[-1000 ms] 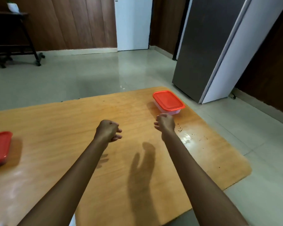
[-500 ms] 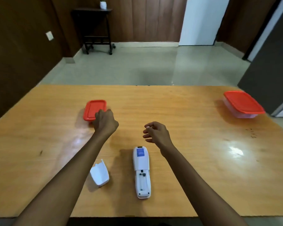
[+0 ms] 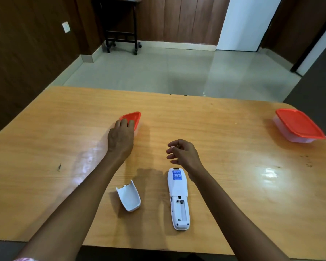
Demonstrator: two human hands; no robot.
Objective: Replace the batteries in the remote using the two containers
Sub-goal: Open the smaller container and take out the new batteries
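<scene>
Near table edge: remote (image 3: 177, 187) lies back-up on the table (image 3: 45, 147), between the two forearms
Remote axis: long axis runs almost straight away from the person; bay end towards the body, label end far
Bay (image 3: 180, 210): uncovered, contacts showing, no cells seen in it
Cover (image 3: 129, 199): off, inside up, lying near the remote's left side and apart from it
Left box (image 3: 134, 116): red lid on, ahead and left of the remote, near mid-table
Left hand (image 3: 120, 140): reached forward, fingers laid over the near part of the left box's lid; thumb hidden, so I cannot tell whether it grips the lid or only rests on it
Right hand (image 3: 184, 153): held just beyond the remote's far end, not touching it, fingers loosely curled, nothing seen in them
Right box (image 3: 299, 125): lid shut, at the far right edge, well apart from both hands
Key relation: the left box is under the left hand, while the right box lies far off to the right, nearer the right hand than the left; the remote sits closer to the body than either hand, with the right hand nearest it
Step, as I judge it: the bay looks emptied, so the left box is about to be opened, for taking or dropping cells; which one cannot be told, as its contents are hidden
Next move calls for: lifting the lid at its near edge, the right hand free to steady the box or take a cell
Risk: a light box may slide on the glossy top rather than open
</scene>
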